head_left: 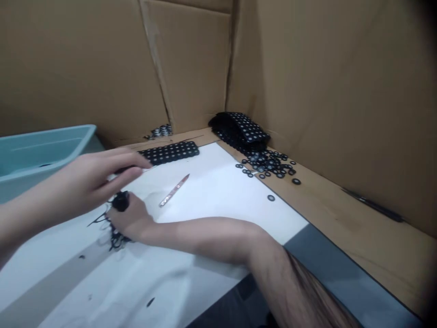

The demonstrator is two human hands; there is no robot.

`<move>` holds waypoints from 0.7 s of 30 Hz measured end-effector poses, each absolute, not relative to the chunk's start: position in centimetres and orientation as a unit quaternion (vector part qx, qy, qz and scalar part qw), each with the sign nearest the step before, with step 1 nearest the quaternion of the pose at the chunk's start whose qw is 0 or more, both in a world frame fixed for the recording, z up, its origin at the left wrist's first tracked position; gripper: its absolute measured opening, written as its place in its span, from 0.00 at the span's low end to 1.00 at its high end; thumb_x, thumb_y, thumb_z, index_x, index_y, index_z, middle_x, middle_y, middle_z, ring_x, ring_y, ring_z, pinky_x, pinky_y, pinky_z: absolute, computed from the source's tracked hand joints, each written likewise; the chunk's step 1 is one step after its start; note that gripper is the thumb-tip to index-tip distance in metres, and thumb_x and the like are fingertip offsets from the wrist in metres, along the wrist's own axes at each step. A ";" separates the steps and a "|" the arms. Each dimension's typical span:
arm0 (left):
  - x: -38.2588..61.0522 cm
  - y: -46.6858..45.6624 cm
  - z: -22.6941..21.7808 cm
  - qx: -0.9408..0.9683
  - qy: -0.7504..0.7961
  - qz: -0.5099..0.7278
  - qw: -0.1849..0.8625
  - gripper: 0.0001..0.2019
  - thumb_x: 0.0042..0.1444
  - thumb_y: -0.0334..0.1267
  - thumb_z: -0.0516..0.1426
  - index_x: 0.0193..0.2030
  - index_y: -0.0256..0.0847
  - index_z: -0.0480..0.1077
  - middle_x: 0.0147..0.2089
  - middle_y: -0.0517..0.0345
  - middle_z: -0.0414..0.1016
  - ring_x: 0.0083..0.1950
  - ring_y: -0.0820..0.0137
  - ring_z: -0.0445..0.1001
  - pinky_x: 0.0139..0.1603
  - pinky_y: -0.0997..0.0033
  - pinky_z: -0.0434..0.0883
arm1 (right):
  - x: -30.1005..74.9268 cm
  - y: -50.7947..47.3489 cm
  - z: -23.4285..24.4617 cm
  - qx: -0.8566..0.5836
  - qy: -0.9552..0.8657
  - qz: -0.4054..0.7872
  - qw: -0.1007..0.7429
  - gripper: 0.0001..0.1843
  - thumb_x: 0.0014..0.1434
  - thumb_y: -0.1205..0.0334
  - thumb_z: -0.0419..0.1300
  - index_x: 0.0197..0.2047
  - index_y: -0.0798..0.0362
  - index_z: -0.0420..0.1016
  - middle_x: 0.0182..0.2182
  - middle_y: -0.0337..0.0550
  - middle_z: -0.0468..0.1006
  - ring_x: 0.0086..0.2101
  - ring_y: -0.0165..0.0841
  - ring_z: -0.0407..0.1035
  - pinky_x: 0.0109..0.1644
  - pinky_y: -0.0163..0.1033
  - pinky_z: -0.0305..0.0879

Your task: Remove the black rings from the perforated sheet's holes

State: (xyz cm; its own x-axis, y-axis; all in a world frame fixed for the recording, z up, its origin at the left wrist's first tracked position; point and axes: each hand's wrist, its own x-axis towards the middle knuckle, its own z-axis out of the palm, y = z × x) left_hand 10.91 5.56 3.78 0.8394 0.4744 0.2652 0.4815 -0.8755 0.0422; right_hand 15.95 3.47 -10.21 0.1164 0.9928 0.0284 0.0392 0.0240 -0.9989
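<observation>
My left hand [105, 175] hovers over the white sheet [208, 191], its thumb and index finger brought close in a pinch. A thin line shows at the fingertips, too small to make out. Below it my right hand [131, 218] is closed around a black, round-ended object [120, 201] whose kind is not clear. Thin black strands and scraps [118, 239] lie under and beside that hand. Behind the left fingertips lies a black strip with rows of pale dots [170, 153]. A pink patterned pen-like tool [174, 190] rests just right of both hands.
A light-blue bin [44, 152] stands at the left. Toward the back corner sit a stack of black dotted sheets [244, 130] and a pile of small black rings [269, 163]. One ring [271, 198] lies apart. A dark pen [375, 207] is by the right cardboard wall [341, 100].
</observation>
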 end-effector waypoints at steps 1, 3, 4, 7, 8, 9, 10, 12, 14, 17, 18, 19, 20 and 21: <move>7.9 5.9 3.1 -0.937 -0.312 -0.155 0.014 0.16 0.54 0.53 0.45 0.43 0.53 0.67 0.42 0.66 0.73 0.38 0.68 0.71 0.33 0.74 0.65 | 15.9 3.5 -10.2 -0.511 -0.497 0.452 0.536 0.13 0.46 0.58 0.57 0.37 0.50 0.66 0.34 0.41 0.73 0.37 0.41 0.69 0.41 0.47 0.65; 3.0 6.5 1.4 -0.891 -0.429 -0.149 -0.028 0.20 0.52 0.56 0.46 0.48 0.52 0.64 0.46 0.60 0.72 0.42 0.61 0.71 0.36 0.67 0.67 | 15.8 3.7 -10.2 -0.479 -0.502 0.455 0.558 0.11 0.45 0.60 0.57 0.35 0.50 0.66 0.33 0.40 0.73 0.37 0.37 0.68 0.44 0.44 0.64; 1.2 6.7 0.5 -0.864 -0.471 -0.167 -0.052 0.24 0.50 0.57 0.48 0.51 0.50 0.62 0.51 0.55 0.69 0.46 0.57 0.70 0.40 0.64 0.67 | 15.7 3.7 -10.2 -0.456 -0.506 0.462 0.568 0.09 0.46 0.60 0.57 0.34 0.51 0.66 0.33 0.39 0.73 0.37 0.35 0.68 0.45 0.43 0.63; -1.6 6.6 -1.8 -0.818 -0.509 -0.166 -0.208 0.24 0.49 0.54 0.51 0.52 0.47 0.61 0.55 0.51 0.66 0.52 0.57 0.67 0.48 0.62 0.65 | 15.3 3.5 -9.8 -0.380 -0.513 0.525 0.563 0.07 0.47 0.60 0.58 0.30 0.53 0.66 0.30 0.39 0.73 0.36 0.33 0.68 0.46 0.41 0.62; -1.9 6.5 -2.4 -0.803 -0.506 -0.179 -0.260 0.22 0.50 0.53 0.52 0.49 0.45 0.63 0.50 0.50 0.70 0.49 0.58 0.69 0.47 0.63 0.66 | 15.2 3.4 -9.6 -0.367 -0.510 0.547 0.554 0.08 0.45 0.60 0.60 0.30 0.54 0.66 0.30 0.39 0.73 0.35 0.33 0.68 0.46 0.41 0.62; -2.2 6.2 -2.9 -0.791 -0.500 -0.192 -0.298 0.20 0.50 0.52 0.52 0.46 0.43 0.65 0.44 0.51 0.73 0.45 0.60 0.71 0.44 0.64 0.67 | 15.1 3.2 -9.4 -0.358 -0.508 0.560 0.547 0.10 0.44 0.60 0.61 0.31 0.54 0.67 0.30 0.39 0.73 0.36 0.32 0.68 0.47 0.41 0.62; -2.4 5.9 -3.3 -0.773 -0.504 -0.212 -0.320 0.20 0.50 0.51 0.52 0.45 0.40 0.65 0.38 0.52 0.74 0.40 0.63 0.72 0.41 0.66 0.68 | 15.1 3.0 -9.3 -0.355 -0.507 0.571 0.539 0.11 0.45 0.60 0.61 0.32 0.54 0.67 0.31 0.40 0.73 0.36 0.32 0.68 0.46 0.40 0.62; -3.1 5.2 -3.7 -0.741 -0.521 -0.246 -0.347 0.21 0.50 0.49 0.53 0.46 0.38 0.64 0.30 0.56 0.72 0.33 0.66 0.72 0.35 0.68 0.68 | 15.1 2.7 -9.0 -0.360 -0.521 0.584 0.508 0.13 0.46 0.59 0.61 0.35 0.54 0.68 0.33 0.41 0.73 0.36 0.31 0.67 0.45 0.40 0.62; -4.5 4.5 -3.8 -0.730 -0.542 -0.264 -0.321 0.22 0.50 0.47 0.53 0.49 0.38 0.63 0.28 0.58 0.71 0.31 0.67 0.71 0.34 0.68 0.68 | 15.2 2.5 -8.8 -0.372 -0.546 0.579 0.479 0.15 0.47 0.56 0.62 0.37 0.54 0.69 0.35 0.41 0.72 0.36 0.30 0.67 0.44 0.38 0.62; -7.8 3.3 -3.3 -0.733 -0.581 -0.282 -0.213 0.19 0.51 0.46 0.52 0.48 0.41 0.64 0.31 0.58 0.70 0.32 0.66 0.73 0.34 0.67 0.68 | 15.5 2.7 -8.4 -0.394 -0.596 0.565 0.412 0.17 0.47 0.52 0.62 0.37 0.55 0.69 0.32 0.41 0.72 0.32 0.29 0.66 0.39 0.37 0.63; -9.0 2.9 -3.0 -0.724 -0.592 -0.294 -0.195 0.17 0.51 0.46 0.52 0.46 0.41 0.65 0.32 0.58 0.70 0.32 0.65 0.73 0.34 0.68 0.69 | 15.5 2.8 -8.3 -0.397 -0.613 0.566 0.382 0.17 0.48 0.52 0.61 0.36 0.55 0.70 0.31 0.41 0.72 0.30 0.29 0.66 0.37 0.36 0.64; -10.2 2.5 -2.7 -0.710 -0.602 -0.309 -0.194 0.16 0.51 0.47 0.52 0.44 0.42 0.65 0.33 0.58 0.70 0.31 0.65 0.74 0.32 0.68 0.69 | 15.6 2.9 -8.2 -0.399 -0.623 0.570 0.357 0.16 0.48 0.52 0.61 0.36 0.55 0.70 0.30 0.41 0.73 0.28 0.28 0.66 0.35 0.36 0.64; -11.4 2.1 -2.5 -0.693 -0.612 -0.324 -0.201 0.15 0.51 0.47 0.52 0.41 0.41 0.65 0.33 0.58 0.69 0.30 0.65 0.74 0.31 0.69 0.69 | 15.7 3.0 -8.1 -0.402 -0.629 0.573 0.338 0.16 0.48 0.52 0.62 0.37 0.55 0.69 0.30 0.40 0.73 0.27 0.28 0.67 0.33 0.36 0.64; -12.5 1.8 -2.3 -0.674 -0.622 -0.337 -0.213 0.14 0.50 0.48 0.52 0.38 0.41 0.65 0.33 0.58 0.69 0.29 0.66 0.74 0.29 0.69 0.69 | 15.8 3.2 -8.0 -0.410 -0.631 0.571 0.329 0.16 0.48 0.53 0.62 0.37 0.54 0.69 0.29 0.40 0.73 0.27 0.28 0.67 0.33 0.35 0.65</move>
State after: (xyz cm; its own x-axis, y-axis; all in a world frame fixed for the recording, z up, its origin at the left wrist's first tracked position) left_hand -12.47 1.76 -2.32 -0.0015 0.9818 0.1901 0.6950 -0.1356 0.7061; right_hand 15.78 3.15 -8.00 -0.4485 0.8922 -0.0529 0.1414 0.0124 -0.9899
